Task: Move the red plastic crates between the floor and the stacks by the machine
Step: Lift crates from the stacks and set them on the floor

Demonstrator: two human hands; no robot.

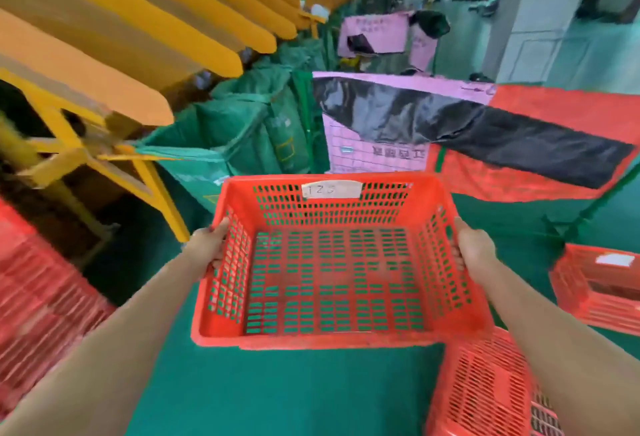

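Now we hold the empty red crate (332, 262) above the green floor (277, 394), right of the yellow machine (104, 55), left hand (211, 245) gripping its left wall, right hand (472, 248) its right wall. Neither hand is nearer; the crate stack (41, 297) by the machine lies to our left.

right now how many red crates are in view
3 clear: held crate between left hand and right hand, lower-right crate, right-edge crate. Blurred left stack hides more.

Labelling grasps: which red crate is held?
The empty centre crate: left hand and right hand grip its side walls. The left stack, right crate and lower-right crate are untouched.
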